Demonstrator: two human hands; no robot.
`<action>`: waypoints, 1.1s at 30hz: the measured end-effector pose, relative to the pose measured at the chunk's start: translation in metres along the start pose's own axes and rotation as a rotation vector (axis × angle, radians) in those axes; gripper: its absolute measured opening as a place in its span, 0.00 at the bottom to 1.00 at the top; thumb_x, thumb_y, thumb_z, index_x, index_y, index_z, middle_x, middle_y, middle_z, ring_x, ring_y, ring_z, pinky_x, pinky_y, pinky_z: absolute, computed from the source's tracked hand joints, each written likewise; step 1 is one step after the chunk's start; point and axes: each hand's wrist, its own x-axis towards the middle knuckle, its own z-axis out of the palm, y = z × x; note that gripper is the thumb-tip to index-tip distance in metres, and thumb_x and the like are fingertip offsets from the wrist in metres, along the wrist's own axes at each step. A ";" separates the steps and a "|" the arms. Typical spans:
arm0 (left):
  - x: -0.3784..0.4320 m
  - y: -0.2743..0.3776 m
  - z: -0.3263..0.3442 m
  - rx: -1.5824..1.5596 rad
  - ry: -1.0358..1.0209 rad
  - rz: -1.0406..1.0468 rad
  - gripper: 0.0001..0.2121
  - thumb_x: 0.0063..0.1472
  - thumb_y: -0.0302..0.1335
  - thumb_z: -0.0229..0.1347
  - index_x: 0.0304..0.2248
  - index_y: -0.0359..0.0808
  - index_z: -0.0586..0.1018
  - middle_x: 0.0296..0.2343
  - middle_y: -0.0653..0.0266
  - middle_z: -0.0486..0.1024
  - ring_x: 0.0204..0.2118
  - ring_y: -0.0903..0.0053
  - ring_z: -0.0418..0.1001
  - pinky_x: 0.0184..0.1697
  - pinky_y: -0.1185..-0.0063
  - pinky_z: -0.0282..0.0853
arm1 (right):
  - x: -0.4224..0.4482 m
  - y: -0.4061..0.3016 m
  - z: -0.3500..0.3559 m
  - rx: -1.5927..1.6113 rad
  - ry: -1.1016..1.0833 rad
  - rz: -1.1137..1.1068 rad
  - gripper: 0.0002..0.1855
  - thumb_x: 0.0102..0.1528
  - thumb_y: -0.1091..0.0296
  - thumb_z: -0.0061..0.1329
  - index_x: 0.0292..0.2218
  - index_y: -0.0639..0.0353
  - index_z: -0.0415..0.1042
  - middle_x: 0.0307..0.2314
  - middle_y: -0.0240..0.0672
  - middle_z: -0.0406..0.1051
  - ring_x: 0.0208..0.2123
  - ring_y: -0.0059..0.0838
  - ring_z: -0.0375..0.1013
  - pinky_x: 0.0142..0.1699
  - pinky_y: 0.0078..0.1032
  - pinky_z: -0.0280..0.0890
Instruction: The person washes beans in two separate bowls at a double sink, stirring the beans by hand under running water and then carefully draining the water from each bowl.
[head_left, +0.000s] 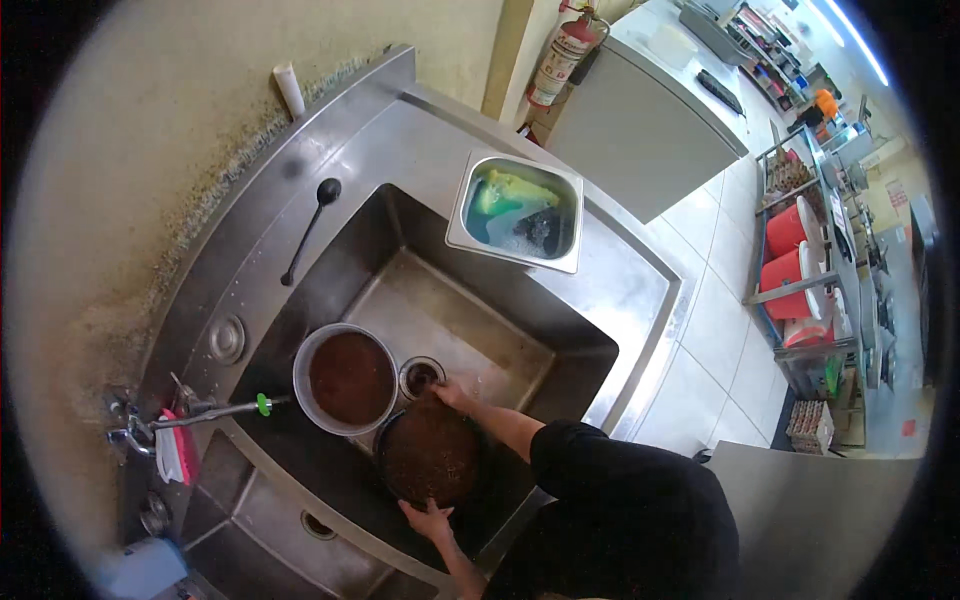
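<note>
A round dark pan (431, 457) is in the large basin of a steel sink (450, 307), its broad face brown. My left hand (427, 519) grips the near lower edge of the pan. On its upper edge, beside the drain (421, 376), my right hand (451, 395) has hold of the rim. A round pale tub (302, 390) with brown liquid stands next to the pan. Whether the brown in the pan is liquid or its own surface, I cannot tell.
A steel food pan (575, 225) with soapy water and a yellow-green sponge or cloth rests at the basin's edge. A black ladle (307, 229) lies on the ledge. The faucet (217, 412) reaches towards the tub, near a pink-and-white brush (176, 450).
</note>
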 end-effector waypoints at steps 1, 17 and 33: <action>-0.001 0.007 0.000 0.002 0.001 0.012 0.29 0.52 0.19 0.45 0.51 0.36 0.44 0.47 0.47 0.49 0.18 0.69 0.69 0.17 0.77 0.71 | 0.002 0.002 0.004 -0.053 0.030 -0.011 0.22 0.45 0.54 0.42 0.31 0.67 0.69 0.25 0.42 0.69 0.29 0.33 0.67 0.36 0.28 0.60; 0.011 -0.005 0.017 0.078 0.045 -0.192 0.30 0.50 0.15 0.43 0.51 0.41 0.45 0.48 0.50 0.48 0.14 0.67 0.68 0.17 0.75 0.71 | -0.015 0.010 -0.035 -0.558 -0.114 -0.094 0.30 0.45 0.39 0.34 0.36 0.56 0.67 0.31 0.43 0.67 0.34 0.40 0.66 0.40 0.34 0.58; -0.012 0.026 -0.003 0.042 -0.078 0.079 0.21 0.49 0.19 0.47 0.44 0.32 0.56 0.34 0.50 0.65 0.22 0.68 0.72 0.20 0.78 0.70 | -0.036 -0.026 -0.021 0.007 -0.198 -0.080 0.19 0.46 0.53 0.44 0.31 0.62 0.70 0.26 0.36 0.69 0.29 0.26 0.66 0.37 0.23 0.60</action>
